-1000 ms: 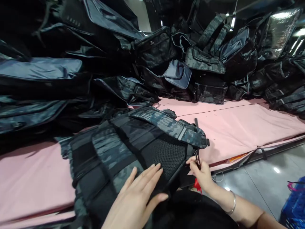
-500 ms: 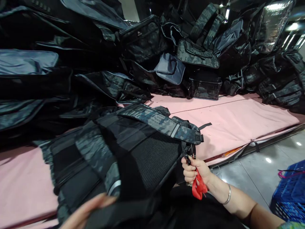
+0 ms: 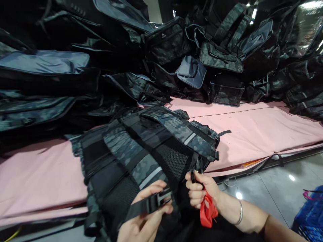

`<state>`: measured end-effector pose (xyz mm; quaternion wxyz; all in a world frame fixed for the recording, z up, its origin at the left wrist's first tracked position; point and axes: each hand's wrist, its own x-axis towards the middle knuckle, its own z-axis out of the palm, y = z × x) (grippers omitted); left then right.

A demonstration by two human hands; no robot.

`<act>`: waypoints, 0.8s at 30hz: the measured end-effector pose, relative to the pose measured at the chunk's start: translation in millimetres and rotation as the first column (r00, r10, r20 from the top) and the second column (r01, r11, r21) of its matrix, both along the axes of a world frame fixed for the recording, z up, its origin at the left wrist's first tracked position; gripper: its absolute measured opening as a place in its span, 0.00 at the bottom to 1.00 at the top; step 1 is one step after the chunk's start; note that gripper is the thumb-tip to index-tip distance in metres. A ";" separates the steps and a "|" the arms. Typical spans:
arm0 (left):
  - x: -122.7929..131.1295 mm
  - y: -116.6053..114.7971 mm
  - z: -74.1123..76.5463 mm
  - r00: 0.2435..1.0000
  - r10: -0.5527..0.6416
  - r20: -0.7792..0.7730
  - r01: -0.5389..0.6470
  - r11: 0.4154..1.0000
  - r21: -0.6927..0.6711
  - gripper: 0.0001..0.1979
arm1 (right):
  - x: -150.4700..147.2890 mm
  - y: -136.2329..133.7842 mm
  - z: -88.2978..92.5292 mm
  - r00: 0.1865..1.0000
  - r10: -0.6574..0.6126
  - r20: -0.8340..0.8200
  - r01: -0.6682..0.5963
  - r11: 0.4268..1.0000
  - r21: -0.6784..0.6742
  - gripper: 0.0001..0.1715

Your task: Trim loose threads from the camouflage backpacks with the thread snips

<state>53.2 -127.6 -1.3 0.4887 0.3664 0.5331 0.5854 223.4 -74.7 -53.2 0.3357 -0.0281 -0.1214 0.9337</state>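
Observation:
A dark camouflage backpack [image 3: 141,151] lies back-side up on the pink padded table [image 3: 252,134], with its mesh panel and shoulder straps showing. My left hand [image 3: 143,218] is closed on a black strap with a buckle [image 3: 151,203] at the bag's near end. My right hand [image 3: 202,190] is closed around a small dark tool, perhaps thread snips [image 3: 193,175], with a red ribbon [image 3: 207,213] hanging from it. That hand sits at the bag's lower right corner, next to a strap end. A bangle is on my right wrist.
A high heap of dark and camouflage bags [image 3: 214,57] fills the back and left of the table. Grey tiled floor [image 3: 272,195] lies to the right, and a blue crate [image 3: 311,215] stands at the far right edge. The table's near edge runs diagonally.
My left hand went from lying flat on the backpack to gripping a black buckle strap. My right hand moved slightly left and down with the tool and red ribbon.

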 end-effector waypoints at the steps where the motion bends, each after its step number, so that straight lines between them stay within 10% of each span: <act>1: 3.0 1.2 0.3 1.000 0.004 0.028 -0.004 1.000 0.008 0.21 | -3.6 -0.4 0.9 0.999 -0.026 0.030 0.025 0.999 0.033 0.18; 24: 26.5 1.3 -4.7 0.990 0.101 -0.100 -0.101 0.995 0.009 0.20 | -31.6 -4.2 25.0 0.838 -0.393 0.379 0.377 0.919 0.118 0.23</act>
